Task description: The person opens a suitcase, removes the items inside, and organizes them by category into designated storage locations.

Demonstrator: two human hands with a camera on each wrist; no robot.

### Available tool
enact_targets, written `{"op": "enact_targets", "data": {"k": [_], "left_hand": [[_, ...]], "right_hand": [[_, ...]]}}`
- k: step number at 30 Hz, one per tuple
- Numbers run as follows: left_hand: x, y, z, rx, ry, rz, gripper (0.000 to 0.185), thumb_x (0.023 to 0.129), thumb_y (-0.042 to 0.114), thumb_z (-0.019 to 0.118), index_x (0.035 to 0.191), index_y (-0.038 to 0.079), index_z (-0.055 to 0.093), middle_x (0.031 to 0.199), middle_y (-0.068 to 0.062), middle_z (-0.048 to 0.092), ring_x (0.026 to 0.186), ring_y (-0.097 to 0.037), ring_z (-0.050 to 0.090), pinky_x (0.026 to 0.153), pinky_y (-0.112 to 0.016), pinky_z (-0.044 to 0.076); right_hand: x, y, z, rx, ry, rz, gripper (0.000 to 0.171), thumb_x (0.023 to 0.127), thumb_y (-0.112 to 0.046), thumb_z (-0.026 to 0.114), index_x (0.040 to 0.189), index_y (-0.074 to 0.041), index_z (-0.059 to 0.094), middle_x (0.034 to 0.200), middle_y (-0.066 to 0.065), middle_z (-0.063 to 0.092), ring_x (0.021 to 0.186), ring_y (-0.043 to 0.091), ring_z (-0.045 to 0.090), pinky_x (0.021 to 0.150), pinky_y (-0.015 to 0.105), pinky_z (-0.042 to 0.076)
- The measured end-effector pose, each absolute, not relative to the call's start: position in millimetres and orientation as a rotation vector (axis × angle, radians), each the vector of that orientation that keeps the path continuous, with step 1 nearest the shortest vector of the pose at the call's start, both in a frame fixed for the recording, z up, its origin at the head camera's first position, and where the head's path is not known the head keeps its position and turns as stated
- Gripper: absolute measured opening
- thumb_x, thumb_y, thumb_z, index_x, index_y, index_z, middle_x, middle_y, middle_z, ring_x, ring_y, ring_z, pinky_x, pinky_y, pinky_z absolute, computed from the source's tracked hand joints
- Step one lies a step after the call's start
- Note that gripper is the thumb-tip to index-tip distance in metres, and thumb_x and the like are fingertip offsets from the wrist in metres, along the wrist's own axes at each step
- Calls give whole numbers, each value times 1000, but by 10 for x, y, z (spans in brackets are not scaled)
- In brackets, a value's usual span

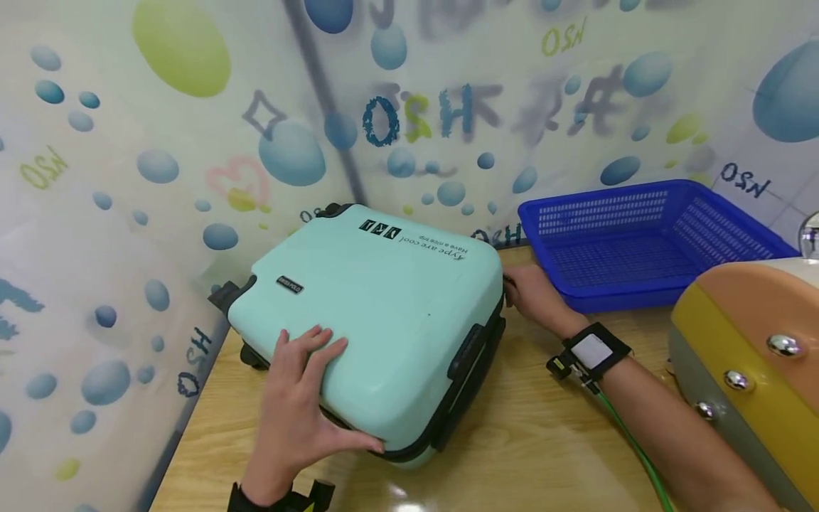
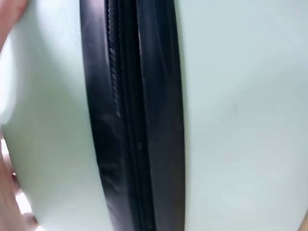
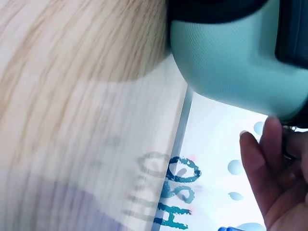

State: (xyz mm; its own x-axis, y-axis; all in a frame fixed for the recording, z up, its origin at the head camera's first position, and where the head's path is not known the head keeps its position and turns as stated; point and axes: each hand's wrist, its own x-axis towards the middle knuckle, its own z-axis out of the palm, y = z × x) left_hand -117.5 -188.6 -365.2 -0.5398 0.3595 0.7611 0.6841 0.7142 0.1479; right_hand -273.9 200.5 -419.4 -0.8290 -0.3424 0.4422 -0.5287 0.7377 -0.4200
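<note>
So, quick rundown of where my hands are at:

Suitcase: mint-green hard-shell suitcase (image 1: 377,320) lying flat on the wooden table (image 1: 531,441), right between my two hands, wheels pointing away to my left.

Left hand: my left hand (image 1: 301,405) sits flat on the near corner of the lid, fingers straight and spread on top, thumb hooked round the edge just under the shell. Not clenched, just pressing on it.

Left wrist view: all I get is the black zipper band (image 2: 134,120) running down between the two mint halves, super close up, with a sliver of my hand at the left border.

Right hand: my right hand (image 1: 534,295) is at the far side of the case, fingertips tucked against the black seam there. Fingers look curled in at the edge, but whether they're actually pinching something I can't tell, it's hidden behind the shell.

Right wrist view: fingers (image 3: 269,163) just under a rounded mint corner, blurry, nothing clearly gripped.

Side handle: black handle (image 1: 466,350) on the edge between my hands, nearer my left thumb, untouched.

Basket: blue plastic basket (image 1: 646,242) just past my right hand, near but apart from the suitcase.

Other case: an orange-and-yellow case (image 1: 748,355) with shiny studs off past my right forearm.

Backdrop: bubble-print wall sheet (image 1: 160,142) behind everything.
</note>
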Motion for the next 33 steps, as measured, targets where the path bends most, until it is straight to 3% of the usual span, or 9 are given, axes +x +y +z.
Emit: {"op": "enact_targets", "data": {"k": [8, 14, 18, 26, 29, 33], "left_hand": [[-1190, -1588, -3668, -682, -2215, -497, 118, 52, 101, 58, 129, 11, 63, 129, -15, 57, 125, -34, 54, 110, -71, 26], [-1213, -1430, -3678, -598, -2241, -481, 118, 54, 102, 54, 128, 10, 63, 129, -15, 57, 126, -32, 53, 113, -69, 23], [-1259, -1324, -3706, -553, -2209, -456, 119, 52, 100, 59, 128, 9, 63, 127, -17, 56, 126, -34, 53, 112, -68, 25], [-1451, -947, -3697, -449, -2160, -298, 120, 48, 94, 70, 129, 7, 61, 122, -20, 54, 116, -38, 53, 107, -64, 31], [-1510, -1028, -3626, -530, -2186, -349, 111, 51, 86, 79, 129, 8, 62, 122, -18, 56, 114, -36, 54, 104, -59, 37], [-1578, -1558, -3457, -611, -2280, -383, 104, 48, 69, 92, 130, 12, 64, 128, -20, 56, 116, -39, 52, 102, -55, 40]], "right_hand": [[-2717, 1977, -4170, 505, -2570, 732, 24, 100, 6, 50, 81, -6, 60, 63, 5, 63, 56, 22, 61, 59, 43, 52], [-2689, 1973, -4181, 423, -2574, 841, 20, 104, 3, 48, 92, -1, 64, 70, 7, 61, 57, 19, 59, 56, 37, 48], [-2677, 1943, -4213, 420, -2605, 843, 18, 103, 2, 50, 102, -1, 67, 73, 5, 61, 59, 16, 58, 58, 35, 48], [-2596, 1805, -4169, 545, -2611, 717, 19, 101, 3, 52, 90, -5, 64, 69, 0, 54, 61, 16, 52, 57, 32, 43], [-2573, 1785, -4157, 528, -2610, 693, 19, 102, 2, 52, 90, -5, 64, 68, -1, 52, 60, 15, 50, 55, 32, 41], [-2551, 1796, -4148, 515, -2611, 688, 18, 102, 2, 52, 90, -4, 65, 68, 0, 54, 61, 16, 51, 56, 33, 43]]}}
